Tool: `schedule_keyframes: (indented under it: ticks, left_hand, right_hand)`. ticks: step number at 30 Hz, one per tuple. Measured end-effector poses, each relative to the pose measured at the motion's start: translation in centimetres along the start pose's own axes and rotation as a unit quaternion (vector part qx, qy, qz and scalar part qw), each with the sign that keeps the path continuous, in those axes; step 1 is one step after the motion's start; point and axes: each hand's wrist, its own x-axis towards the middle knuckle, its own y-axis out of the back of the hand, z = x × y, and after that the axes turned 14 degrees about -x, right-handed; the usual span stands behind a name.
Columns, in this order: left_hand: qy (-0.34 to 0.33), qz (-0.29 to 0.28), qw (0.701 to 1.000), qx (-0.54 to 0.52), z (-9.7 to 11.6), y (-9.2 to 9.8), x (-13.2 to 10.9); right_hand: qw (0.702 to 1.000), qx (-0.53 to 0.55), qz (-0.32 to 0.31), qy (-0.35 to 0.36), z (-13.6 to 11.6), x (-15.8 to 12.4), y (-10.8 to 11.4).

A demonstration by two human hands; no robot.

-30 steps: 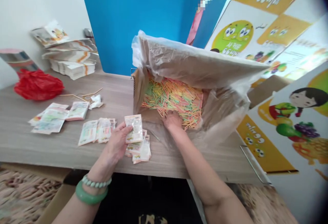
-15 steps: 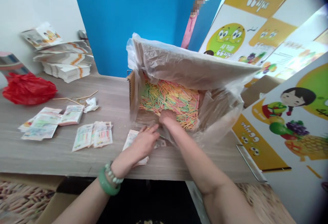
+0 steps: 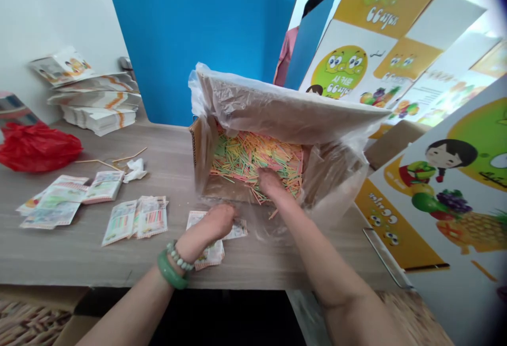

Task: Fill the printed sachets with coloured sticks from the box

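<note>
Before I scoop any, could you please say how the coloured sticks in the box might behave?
The coloured sticks look thin, so each is probably light and may snap. Lying loose and crisscrossed, they would likely slide apart.

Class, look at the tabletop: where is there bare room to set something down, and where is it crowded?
Bare tabletop shows between the crumpled tissue and the plastic-lined carton, along the front edge below the leftmost packets, and between the right forearm and fruit-print box. It is crowded around the left hand, where small packets bunch.
</note>
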Motion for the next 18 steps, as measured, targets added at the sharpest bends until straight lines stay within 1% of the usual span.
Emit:
schedule_keyframes:
  ticks: [4, 8, 12, 15, 17, 18]
  left_hand:
    - [0.029, -0.014, 0.999, 0.012, 0.4, 0.4, -0.1]
    - [0.032, 0.003, 0.999, -0.001, 0.5, 0.6, -0.1]
    - [0.011, 0.034, 0.999, -0.023, 0.4, 0.5, -0.4]
    - [-0.001, 0.047, 0.998, -0.035, 0.7, 0.4, -1.0]
    - [-0.017, 0.062, 0.996, -0.062, 0.9, 0.6, -1.5]
    - [-0.032, 0.082, 0.992, -0.09, 0.9, 0.7, -1.8]
  right_hand:
    - [1.0, -0.026, 0.006, 0.011, -0.9, 0.7, 0.1]
    - [1.0, -0.027, 0.009, -0.01, -1.8, 1.3, 0.1]
    - [0.999, -0.002, 0.042, -0.029, -2.4, 0.7, -0.8]
    - [0.996, 0.034, 0.077, -0.041, -1.8, 0.0, -1.6]
    - [0.992, 0.067, 0.092, -0.061, -0.6, 0.0, -1.7]
    - [0.988, 0.094, 0.099, -0.074, 0.1, 0.1, -1.6]
